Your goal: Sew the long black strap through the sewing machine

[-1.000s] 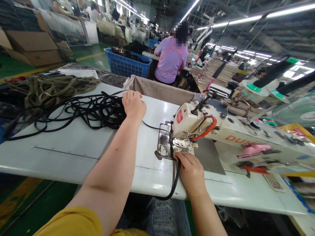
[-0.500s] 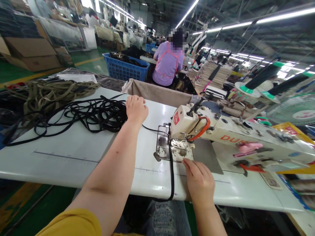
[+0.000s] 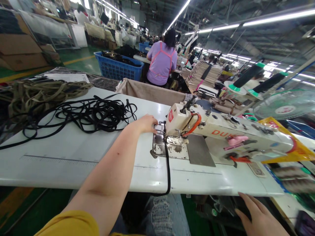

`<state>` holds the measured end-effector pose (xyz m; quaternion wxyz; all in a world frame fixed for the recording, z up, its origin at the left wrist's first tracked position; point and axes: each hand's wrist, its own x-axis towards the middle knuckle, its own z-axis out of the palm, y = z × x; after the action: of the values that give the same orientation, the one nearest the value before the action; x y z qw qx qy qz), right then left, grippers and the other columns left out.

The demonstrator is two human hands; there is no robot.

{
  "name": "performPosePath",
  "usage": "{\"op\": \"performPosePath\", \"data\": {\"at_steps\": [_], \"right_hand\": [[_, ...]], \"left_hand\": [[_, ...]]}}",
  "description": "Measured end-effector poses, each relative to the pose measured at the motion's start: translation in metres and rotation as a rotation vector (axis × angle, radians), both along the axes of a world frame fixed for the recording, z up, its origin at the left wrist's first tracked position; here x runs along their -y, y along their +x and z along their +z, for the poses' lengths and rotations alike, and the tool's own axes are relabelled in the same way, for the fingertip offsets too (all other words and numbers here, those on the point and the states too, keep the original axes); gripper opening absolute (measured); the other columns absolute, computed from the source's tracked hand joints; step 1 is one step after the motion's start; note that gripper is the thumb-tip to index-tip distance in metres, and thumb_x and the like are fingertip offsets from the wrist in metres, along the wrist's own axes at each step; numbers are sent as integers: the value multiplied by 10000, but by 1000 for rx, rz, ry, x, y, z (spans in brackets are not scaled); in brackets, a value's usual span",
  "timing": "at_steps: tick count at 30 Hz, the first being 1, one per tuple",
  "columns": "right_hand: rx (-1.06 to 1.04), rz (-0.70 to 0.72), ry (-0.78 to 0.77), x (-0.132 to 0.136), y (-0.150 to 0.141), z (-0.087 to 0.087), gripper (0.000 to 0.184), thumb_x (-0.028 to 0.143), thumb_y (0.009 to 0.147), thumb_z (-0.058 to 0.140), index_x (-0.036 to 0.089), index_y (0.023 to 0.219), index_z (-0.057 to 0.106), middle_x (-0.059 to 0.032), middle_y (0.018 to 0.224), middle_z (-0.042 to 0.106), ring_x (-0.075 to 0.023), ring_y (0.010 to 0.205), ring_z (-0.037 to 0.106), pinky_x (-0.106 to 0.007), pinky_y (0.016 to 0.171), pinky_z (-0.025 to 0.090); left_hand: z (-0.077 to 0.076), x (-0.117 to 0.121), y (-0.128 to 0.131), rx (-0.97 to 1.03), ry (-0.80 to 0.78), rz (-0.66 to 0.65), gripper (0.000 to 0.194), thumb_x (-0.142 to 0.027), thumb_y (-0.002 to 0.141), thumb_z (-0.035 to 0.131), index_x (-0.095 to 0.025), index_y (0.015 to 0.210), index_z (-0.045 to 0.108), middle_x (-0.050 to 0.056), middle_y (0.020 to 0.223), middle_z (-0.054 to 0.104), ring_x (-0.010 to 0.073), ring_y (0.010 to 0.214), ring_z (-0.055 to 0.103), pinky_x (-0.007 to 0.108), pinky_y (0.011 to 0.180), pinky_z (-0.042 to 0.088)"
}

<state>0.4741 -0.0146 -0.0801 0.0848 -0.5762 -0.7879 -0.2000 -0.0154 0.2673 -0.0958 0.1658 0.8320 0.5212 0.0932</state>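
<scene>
The flat, open left hand [image 3: 145, 124] is reaching just beside the sewing machine's needle plate [image 3: 157, 144], nearer than the spread, empty right hand [image 3: 261, 218] to the black strap [image 3: 167, 167] running from the presser foot [image 3: 172, 140] straight down over the tabletop [image 3: 61, 173] edge.

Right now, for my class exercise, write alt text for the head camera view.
A person's left hand rests beside a cream industrial sewing machine on a white table, a flat black strap running from the machine over the table edge. The right hand is below that edge; a tangled black strap pile lies left.
</scene>
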Motion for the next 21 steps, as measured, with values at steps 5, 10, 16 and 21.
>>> {"op": "performPosePath", "data": {"at_steps": [5,10,16,21], "right_hand": [[-169,277,-31,-29,-122,-15,373,339,1097,472,211,1412,624,-134,1392,705,-286,1201,732,-453,986,655],[-257,403,-63,-57,-192,-31,469,130,1066,451,222,1507,582,-138,1444,672,-290,1271,682,-490,1049,621],[-179,547,-77,-101,-210,-30,390,131,1059,551,206,1423,669,-144,1416,696,-297,1290,666,-493,1078,592],[-238,567,-68,-122,-217,-34,356,166,1065,583,192,1402,694,-147,1378,721,-287,1270,679,-494,1061,599]], "left_hand": [[-2,4,18,55,12,-112,354,-339,806,821,-208,1135,809,101,1114,755,276,1065,682,310,928,504],[-3,1,31,106,-44,-106,218,-164,835,683,-179,1006,818,97,1039,782,251,967,725,291,831,510],[-4,-1,29,168,-110,-55,202,-230,836,708,-190,998,822,80,1010,816,250,947,739,291,828,514],[-6,0,25,248,-247,-67,290,-371,817,747,-205,1045,816,51,1008,821,233,911,731,273,772,508]]}}
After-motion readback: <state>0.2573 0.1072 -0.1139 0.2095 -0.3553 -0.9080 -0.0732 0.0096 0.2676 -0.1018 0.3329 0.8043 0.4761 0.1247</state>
